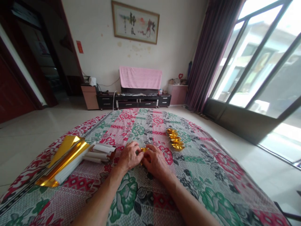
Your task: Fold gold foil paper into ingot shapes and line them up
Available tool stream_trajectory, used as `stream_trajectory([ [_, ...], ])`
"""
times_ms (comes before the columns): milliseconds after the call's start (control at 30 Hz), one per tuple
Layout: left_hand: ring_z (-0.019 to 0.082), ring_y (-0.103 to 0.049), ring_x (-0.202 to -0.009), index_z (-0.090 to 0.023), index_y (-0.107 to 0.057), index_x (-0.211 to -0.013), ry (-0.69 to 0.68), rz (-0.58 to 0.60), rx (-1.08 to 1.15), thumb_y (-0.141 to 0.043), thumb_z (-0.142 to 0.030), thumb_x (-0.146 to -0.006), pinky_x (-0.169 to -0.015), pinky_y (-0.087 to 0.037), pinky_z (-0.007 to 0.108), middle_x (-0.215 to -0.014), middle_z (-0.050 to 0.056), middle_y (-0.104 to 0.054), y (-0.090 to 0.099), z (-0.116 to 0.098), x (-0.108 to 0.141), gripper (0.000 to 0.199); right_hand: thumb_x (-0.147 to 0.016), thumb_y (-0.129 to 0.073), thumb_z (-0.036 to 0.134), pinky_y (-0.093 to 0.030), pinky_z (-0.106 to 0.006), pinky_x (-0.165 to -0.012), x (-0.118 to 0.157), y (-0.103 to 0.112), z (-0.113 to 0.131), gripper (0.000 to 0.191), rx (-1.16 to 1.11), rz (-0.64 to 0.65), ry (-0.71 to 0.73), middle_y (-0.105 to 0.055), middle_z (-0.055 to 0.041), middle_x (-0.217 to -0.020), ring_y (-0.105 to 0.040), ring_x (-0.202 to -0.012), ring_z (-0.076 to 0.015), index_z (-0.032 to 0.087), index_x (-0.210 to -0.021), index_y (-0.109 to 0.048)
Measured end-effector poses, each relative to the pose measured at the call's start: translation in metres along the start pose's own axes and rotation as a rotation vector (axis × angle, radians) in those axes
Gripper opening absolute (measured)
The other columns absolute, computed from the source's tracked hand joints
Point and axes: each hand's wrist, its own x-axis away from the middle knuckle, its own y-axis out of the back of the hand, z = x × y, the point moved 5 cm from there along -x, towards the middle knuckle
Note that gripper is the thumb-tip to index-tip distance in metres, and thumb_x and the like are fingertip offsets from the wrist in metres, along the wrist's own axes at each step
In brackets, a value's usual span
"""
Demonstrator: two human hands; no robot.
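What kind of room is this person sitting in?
Probably a home's living room: a long, low dark cabinet has a pink cloth draped above it, a framed picture hangs higher up, and a purple curtain hangs nearby.

gold foil (143, 149) | shiny, mostly hidden | between left hand (131, 156) and right hand (155, 159)

Right between the fingers (139, 156), a foil piece (143, 150); off to their right, slightly beyond, the foil row (175, 139); to their left, paper bundles (102, 148), then farther left foil sheets (68, 161), all three on the tablecloth (207, 163).
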Motion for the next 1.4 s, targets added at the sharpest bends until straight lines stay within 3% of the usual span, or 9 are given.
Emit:
stream_trajectory([
  [200, 0.019, -0.054, -0.09, -0.017, -0.053, -0.06, 0.023, -0.002, -0.065, -0.053, -0.013, -0.067, -0.082, -0.044, 0.032, -0.088, 0.007, -0.06, 0.0, -0.002, 0.0, 0.008, -0.076, -0.055, 0.017, -0.039, -0.034, -0.091, -0.002, 0.003, 0.001, 0.009, 0.023, 0.003, 0.043, -0.053, -0.0071, -0.118, -0.05, -0.104, -0.0196, 0.019, -0.081, -0.063],
  [367, 0.017, -0.055, -0.077, -0.018, -0.055, -0.071, 0.106, -0.037, -0.132, -0.049, -0.013, -0.073, -0.073, -0.043, 0.028, -0.076, 0.004, -0.059, 0.005, 0.0, -0.002, 0.008, -0.08, -0.05, 0.017, -0.037, -0.035, -0.092, -0.004, 0.006, 0.007, 0.014, 0.03, 0.046, 0.143, -0.055, -0.0057, -0.117, -0.05, -0.104, -0.0188, 0.019, -0.083, -0.064],
  [500, 0.015, -0.058, -0.073, -0.018, -0.059, -0.082, 0.157, -0.019, -0.14, -0.044, -0.016, -0.08, -0.068, -0.042, 0.025, -0.08, 0.004, -0.064, 0.006, -0.001, -0.003, 0.016, -0.083, -0.05, 0.021, -0.037, -0.034, -0.088, -0.005, 0.007, 0.009, 0.013, 0.002, 0.065, 0.166, -0.062, -0.0049, -0.101, -0.053, -0.095, -0.0176, 0.02, -0.088, -0.062],
  [667, 0.016, -0.061, -0.077, -0.02, -0.061, -0.102, 0.169, 0.017, -0.119, -0.045, -0.016, -0.081, -0.069, -0.043, 0.025, -0.09, 0.005, -0.067, 0.003, 0.004, -0.006, 0.026, -0.087, -0.045, 0.02, -0.035, -0.034, -0.087, -0.005, 0.009, 0.014, 0.018, 0.014, 0.082, 0.182, -0.062, -0.0043, -0.101, -0.051, -0.096, -0.0171, 0.021, -0.096, -0.061],
  [1000, 0.017, -0.058, -0.072, -0.019, -0.063, -0.099, 0.165, 0.044, -0.203, -0.045, -0.016, -0.079, -0.065, -0.041, 0.025, -0.082, 0.006, -0.062, 0.003, 0.005, -0.005, 0.027, -0.085, -0.05, 0.028, -0.026, -0.04, -0.092, -0.006, 0.006, 0.015, 0.018, 0.107, 0.122, 0.172, -0.059, -0.0033, -0.107, -0.044, -0.102, -0.0201, 0.023, -0.1, -0.058],
  [1200, 0.017, -0.058, -0.072, -0.018, -0.064, -0.098, 0.254, 0.024, -0.203, -0.051, -0.016, -0.075, -0.066, -0.041, 0.026, -0.08, 0.006, -0.063, 0.002, 0.009, -0.006, 0.026, -0.085, -0.051, 0.032, -0.027, -0.04, -0.091, -0.006, 0.006, 0.015, 0.02, 0.094, 0.139, 0.168, -0.059, -0.0035, -0.106, -0.044, -0.1, -0.0198, 0.023, -0.101, -0.059],
  [1400, 0.015, -0.056, -0.068, -0.019, -0.067, -0.094, 0.204, 0.046, -0.171, -0.047, -0.016, -0.078, -0.064, -0.041, 0.025, -0.077, 0.006, -0.06, 0.003, 0.0, -0.005, 0.025, -0.084, -0.052, 0.03, -0.028, -0.039, -0.091, -0.006, 0.005, 0.014, 0.022, 0.086, 0.135, 0.166, -0.059, -0.0038, -0.107, -0.045, -0.101, -0.0199, 0.024, -0.104, -0.058],
])
